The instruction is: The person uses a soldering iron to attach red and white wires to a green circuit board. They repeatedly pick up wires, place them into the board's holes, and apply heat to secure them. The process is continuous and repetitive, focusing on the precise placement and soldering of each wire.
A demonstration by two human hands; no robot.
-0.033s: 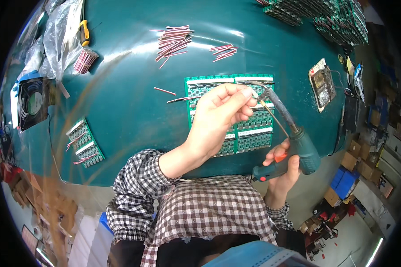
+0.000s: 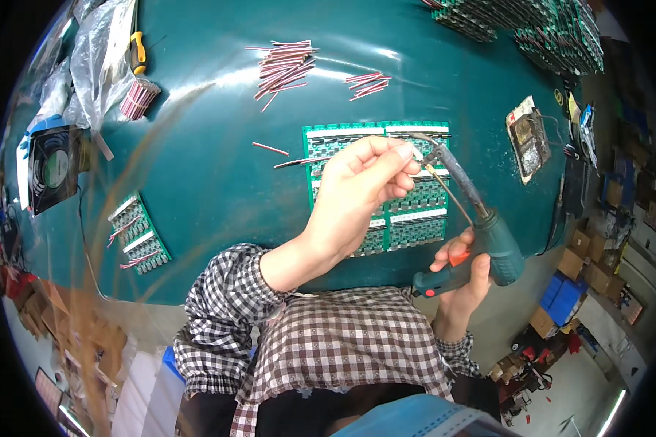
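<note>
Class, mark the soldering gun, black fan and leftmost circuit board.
Soldering gun [image 2: 498,249], head view: green body.
Black fan [image 2: 55,168], head view: round face.
Leftmost circuit board [image 2: 140,234], head view: its middle.

A worker wears puffy black-and-white checked sleeves, the left sleeve gathered at both ends, the right sleeve showing at the wrist. A brown-and-white checked apron covers dark clothing, while a stitched blue face mask curves across the lower edge.

place: electronics workshop | signs: soldering gun, circuit boards, short wires, cardboard boxes
</note>
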